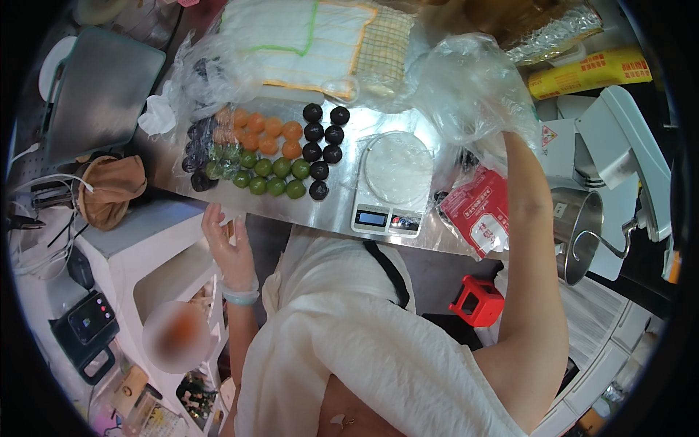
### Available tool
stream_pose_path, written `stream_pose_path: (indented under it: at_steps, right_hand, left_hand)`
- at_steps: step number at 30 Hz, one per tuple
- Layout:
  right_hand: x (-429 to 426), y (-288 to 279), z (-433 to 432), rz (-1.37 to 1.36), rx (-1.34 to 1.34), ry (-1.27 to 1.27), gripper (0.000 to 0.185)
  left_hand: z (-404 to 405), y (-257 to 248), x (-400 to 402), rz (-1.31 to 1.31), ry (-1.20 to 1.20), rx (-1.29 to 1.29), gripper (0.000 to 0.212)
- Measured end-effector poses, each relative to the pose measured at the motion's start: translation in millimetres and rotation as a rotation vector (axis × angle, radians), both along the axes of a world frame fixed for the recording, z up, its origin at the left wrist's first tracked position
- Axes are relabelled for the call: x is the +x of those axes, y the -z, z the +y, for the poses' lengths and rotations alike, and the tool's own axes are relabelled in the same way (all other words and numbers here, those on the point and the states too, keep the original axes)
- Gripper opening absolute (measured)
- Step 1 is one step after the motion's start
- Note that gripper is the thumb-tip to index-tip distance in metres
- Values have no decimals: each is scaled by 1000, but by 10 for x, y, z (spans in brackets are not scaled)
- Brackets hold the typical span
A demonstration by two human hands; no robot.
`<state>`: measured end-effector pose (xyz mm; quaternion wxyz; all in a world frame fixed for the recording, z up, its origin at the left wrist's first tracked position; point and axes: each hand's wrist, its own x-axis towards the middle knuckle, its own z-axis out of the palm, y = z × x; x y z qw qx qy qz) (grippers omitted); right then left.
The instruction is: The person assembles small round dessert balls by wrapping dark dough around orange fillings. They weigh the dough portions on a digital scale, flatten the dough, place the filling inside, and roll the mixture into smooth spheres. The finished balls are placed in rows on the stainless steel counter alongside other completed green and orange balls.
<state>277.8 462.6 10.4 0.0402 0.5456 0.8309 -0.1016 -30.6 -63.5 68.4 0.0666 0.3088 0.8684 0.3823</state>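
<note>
My left hand (232, 251), in a clear thin glove with a light blue band at the wrist, is raised with its fingers apart just off the table's near edge. Rows of dough-like balls lie beyond it: orange balls (273, 127), green balls (282, 167) and black balls (314, 131); clear plastic film covers those at the left. A white digital kitchen scale (373, 217) with film over its round plate (398, 166) stands near the table's middle. My right forearm reaches into a clear plastic bag (464, 82); the hand is hidden there, its grip unclear. A red printed packet (478, 210) lies beside the forearm.
Folded cloths (306, 43) lie at the back. At the right are a stand mixer (628, 158), its steel bowl (579, 235) and a yellow roll (592, 71). A dark-framed board (104, 90) and brown cloth pouch (112, 188) are at left. A red plastic frame (478, 300) sits below the table.
</note>
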Motion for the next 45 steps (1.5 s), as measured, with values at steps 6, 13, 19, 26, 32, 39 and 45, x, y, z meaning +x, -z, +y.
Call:
stream_pose_path:
  at_steps: [6, 13, 19, 26, 32, 39, 45]
  right_hand:
    - [193, -129, 154, 383, -195, 179, 19]
    - [620, -344, 468, 1027, -505, 365, 18]
    - [818, -797, 529, 1226, -568, 399, 14]
    - [447, -1939, -160, 599, -249, 320, 14]
    - [184, -2317, -1214, 878, -545, 218, 22]
    - [-343, -1767, -2355, 1251, -1006, 248, 41]
    - [-761, -1207, -2743, 1094, -918, 272, 37]
  left_hand:
    - [-16, 8, -70, -5, 12, 2, 37]
    - [-20, -3, -230, 7, 62, 42, 33]
    - [-26, 53, -397, -19, 113, 109, 33]
    - [33, 72, -488, -58, 198, 128, 33]
    - [60, 32, -570, -69, 247, 145, 33]
    - [80, 44, -740, -34, 330, 178, 29]
    - [-37, 87, -806, -17, 304, 189, 28]
